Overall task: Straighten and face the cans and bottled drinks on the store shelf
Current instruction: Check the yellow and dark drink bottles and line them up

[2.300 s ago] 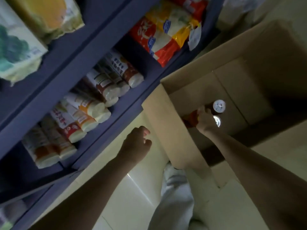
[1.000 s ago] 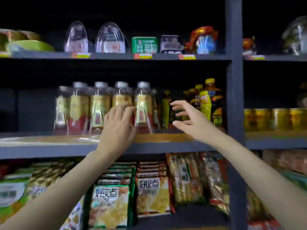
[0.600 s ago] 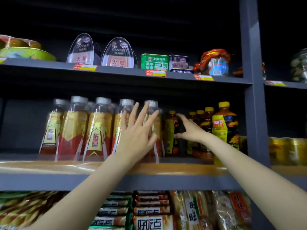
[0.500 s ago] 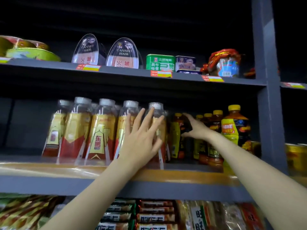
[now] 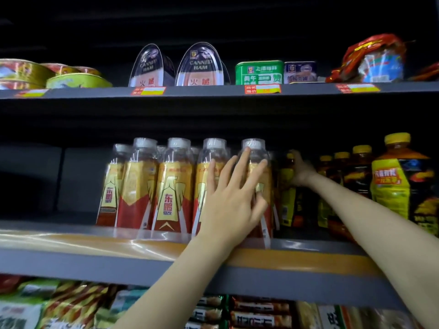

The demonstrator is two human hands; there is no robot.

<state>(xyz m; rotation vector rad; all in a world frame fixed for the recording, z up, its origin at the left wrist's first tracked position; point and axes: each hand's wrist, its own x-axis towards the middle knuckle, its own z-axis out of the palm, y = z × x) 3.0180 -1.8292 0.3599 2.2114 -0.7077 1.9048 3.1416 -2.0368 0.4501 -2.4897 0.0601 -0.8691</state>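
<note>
**Two hands in the drinks row, one bottle reached at the back**

Two hands work the middle shelf. The left hand lies flat, fingers straight and spread, against the rightmost of the clear-topped bottles in the red-and-gold row, at about 12 o'clock from the wrist; it presses the bottle and grips nothing. The right hand reaches deeper, toward 1 o'clock, to a dark bottle with a yellow label set back from the front edge. Its fingers appear to curl on the bottle's shoulder, but the shadow there is too deep to tell whether it truly has hold.

The large yellow-capped bottle stands at 3 o'clock, with smaller yellow-capped bottles behind it, close beside the right forearm. Tins sit on the shelf above.

Risks, as I judge them: the tall, narrow bottles stand packed together, so a push high on the neck could tip one into its neighbours. Drawing the back bottle forward through the tight gap could drag the forearm against the yellow-capped bottles and knock them askew. A loose hold in that dark recess could let the bottle fall.
</note>
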